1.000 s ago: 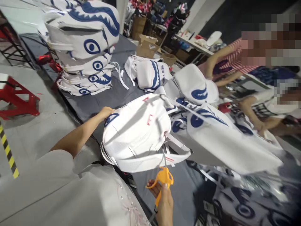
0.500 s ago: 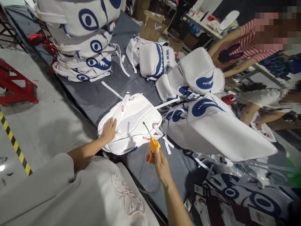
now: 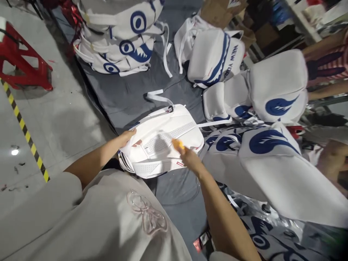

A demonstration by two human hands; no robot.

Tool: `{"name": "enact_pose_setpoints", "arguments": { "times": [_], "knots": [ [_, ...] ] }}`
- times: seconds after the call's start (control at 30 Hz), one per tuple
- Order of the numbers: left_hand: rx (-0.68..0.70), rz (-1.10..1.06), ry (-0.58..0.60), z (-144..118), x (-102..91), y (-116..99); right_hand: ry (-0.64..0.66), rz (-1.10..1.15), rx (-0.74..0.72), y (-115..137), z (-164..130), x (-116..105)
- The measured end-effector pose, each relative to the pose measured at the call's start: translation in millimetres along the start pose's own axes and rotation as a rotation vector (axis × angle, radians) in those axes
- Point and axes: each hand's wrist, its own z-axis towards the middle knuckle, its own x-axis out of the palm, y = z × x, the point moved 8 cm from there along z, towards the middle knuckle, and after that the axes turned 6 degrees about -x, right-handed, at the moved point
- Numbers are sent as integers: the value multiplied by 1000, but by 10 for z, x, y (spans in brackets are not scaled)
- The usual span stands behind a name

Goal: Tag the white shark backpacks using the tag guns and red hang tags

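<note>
A white backpack [image 3: 187,127] lies back panel up on the grey-covered table in front of me. My left hand [image 3: 128,137] is closed round a white shoulder strap [image 3: 149,121] near its left end, with fingertips showing past the strap. Above the right part of the backpack, my right hand [image 3: 191,159] is closed on an orange-handled tool [image 3: 178,145]. Motion blurs this tool, and its thin metal stem cannot be made out now. A loose white webbing strap [image 3: 160,95] with a black buckle stretches out beyond the backpack's far edge.
Stacked white backpacks [image 3: 127,47] stand at the far left of the table [image 3: 122,87]. More white backpacks [image 3: 277,87] crowd the right side. A red stool [image 3: 24,58] stands on the floor at left. Another person's arm [image 3: 326,88] reaches in at right.
My left hand has gone from resting flat on the backpack to gripping its shoulder strap. The far webbing strap has swung over. My right hand has moved up over the backpack with the orange-handled tool.
</note>
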Motion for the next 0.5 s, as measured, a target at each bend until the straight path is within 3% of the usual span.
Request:
{"name": "enact_pose_setpoints", "arguments": {
  "times": [0.13, 0.23, 0.27, 0.37, 0.47, 0.5],
  "knots": [
    [-141, -49, -48, 130, 4, 40, 200, 183, -36, 179, -114, 77],
    [-152, -11, -91, 121, -8, 13, 54, 168, 2, 248, -113, -131],
    [-140, 13, -107, 115, -19, -20, 78, 173, 0, 280, -117, -131],
    [-60, 112, -143, 100, -32, -209, 267, 243, -42, 379, -181, -13],
    [88, 224, -166, 67, 50, -483, 119, 215, -15, 337, -239, -181],
    [190, 310, -188, 41, 105, -597, 153, 228, -26, 338, -272, -187]
  ]
}}
